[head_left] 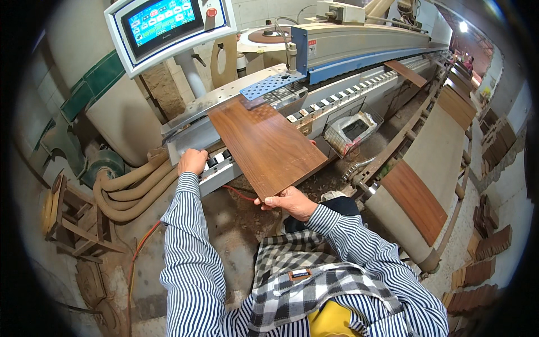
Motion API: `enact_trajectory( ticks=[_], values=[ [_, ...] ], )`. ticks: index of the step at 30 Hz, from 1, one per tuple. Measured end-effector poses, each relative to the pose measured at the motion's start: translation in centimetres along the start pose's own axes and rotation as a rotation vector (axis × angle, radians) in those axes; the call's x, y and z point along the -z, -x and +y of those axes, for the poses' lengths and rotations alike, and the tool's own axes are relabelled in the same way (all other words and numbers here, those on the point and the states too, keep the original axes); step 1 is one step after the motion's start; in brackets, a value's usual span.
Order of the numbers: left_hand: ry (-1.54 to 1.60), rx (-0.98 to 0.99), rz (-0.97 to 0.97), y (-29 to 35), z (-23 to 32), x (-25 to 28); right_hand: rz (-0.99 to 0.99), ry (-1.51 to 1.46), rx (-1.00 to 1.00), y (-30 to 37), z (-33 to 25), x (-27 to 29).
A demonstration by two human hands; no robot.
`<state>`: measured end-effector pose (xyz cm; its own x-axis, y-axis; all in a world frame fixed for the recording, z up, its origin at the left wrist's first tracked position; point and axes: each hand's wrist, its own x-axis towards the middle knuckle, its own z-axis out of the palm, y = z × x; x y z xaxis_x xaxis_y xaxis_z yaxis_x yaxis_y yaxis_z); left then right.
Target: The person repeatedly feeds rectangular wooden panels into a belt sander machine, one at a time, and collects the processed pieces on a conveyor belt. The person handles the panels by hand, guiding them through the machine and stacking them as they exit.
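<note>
A brown wood-grain panel lies flat across the feed side of a long edge-banding machine. Its far end reaches up to a blue perforated plate. My right hand grips the panel's near corner, thumb on top and fingers underneath. To the left of the panel, my left hand rests on the end of the machine's rail, beside the black-and-white rollers. Its fingers are curled over the metal edge, and their tips are hidden.
A control screen stands at upper left. Thick hoses and a wooden stool are on the left. At right, a conveyor belt carries brown panels. A wire basket hangs by the rail; panel stacks line the far right.
</note>
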<state>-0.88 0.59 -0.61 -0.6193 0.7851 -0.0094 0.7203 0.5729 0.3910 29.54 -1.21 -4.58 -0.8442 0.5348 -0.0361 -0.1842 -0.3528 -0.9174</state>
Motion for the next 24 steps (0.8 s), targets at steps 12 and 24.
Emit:
enact_trajectory(
  ticks=[12,24],
  values=[
    [0.018,-0.028,0.015,0.1,-0.2,0.0,0.209,0.08,0.186,1.1,0.6,3.0],
    [-0.001,-0.029,0.014,0.3,0.1,0.1,0.538,-0.075,0.299,2.9,-0.4,8.8]
  ],
)
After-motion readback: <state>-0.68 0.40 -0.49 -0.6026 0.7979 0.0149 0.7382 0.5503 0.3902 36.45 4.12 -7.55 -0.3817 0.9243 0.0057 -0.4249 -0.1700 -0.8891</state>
